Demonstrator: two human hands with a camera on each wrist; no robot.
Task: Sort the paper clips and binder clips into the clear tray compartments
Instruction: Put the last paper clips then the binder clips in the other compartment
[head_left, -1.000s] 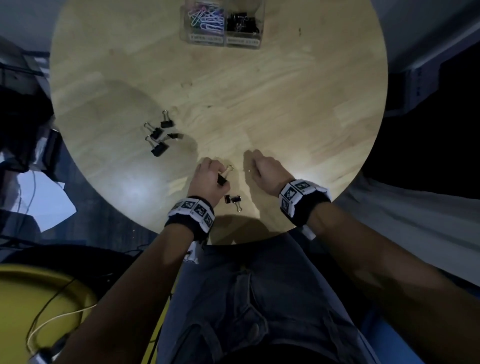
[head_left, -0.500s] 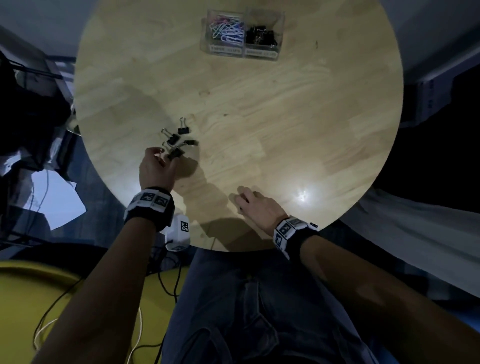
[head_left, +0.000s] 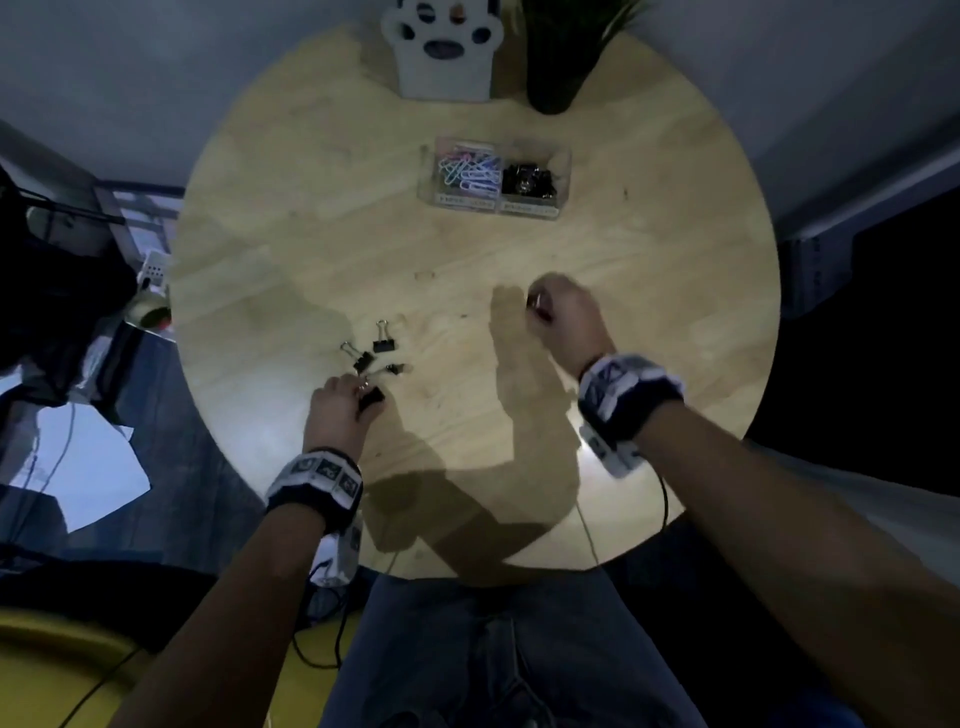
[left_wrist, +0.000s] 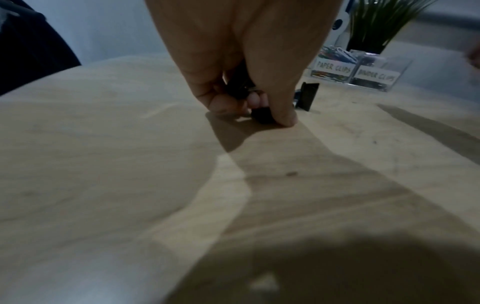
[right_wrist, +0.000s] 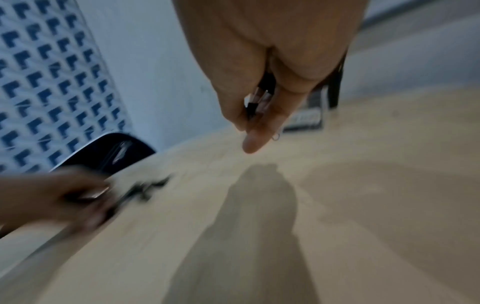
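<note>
The clear tray (head_left: 496, 208) sits on the round wooden table (head_left: 649, 291) toward twelve o'clock, just short of the far edge. It has two compartments side by side: the left one holds a heap of coloured paper clips (head_left: 470, 169), the right one a pile of black binder clips (head_left: 527, 181). In the left wrist view the front labels read "PAPER CLIPS" and "BINDER CLIPS".

Toward eight o'clock from the tray, well apart from it, a small group of loose clips (head_left: 378, 352) lies on the wood. The left hand (head_left: 337, 410) is at the near edge of that group, fingertips down on the table. Its thumb and fingers pinch a black clip (left_wrist: 262, 116) that rests on the surface; the left wrist view also shows something dark tucked higher up between the fingers, though what it is cannot be told. Another black clip (left_wrist: 307, 96) stands just beyond the hand, at its two o'clock.

The right hand (head_left: 563, 322) hovers above the table at about five o'clock from the tray, between the tray and the near edge. Its fingers are curled around a dark clip with silver wire handles (right_wrist: 258, 100), the forefinger pointing down; the view is blurred.

At twelve o'clock beyond the tray stand a white paw-shaped holder (head_left: 444, 52) and a potted plant (head_left: 558, 57), side by side.
</note>
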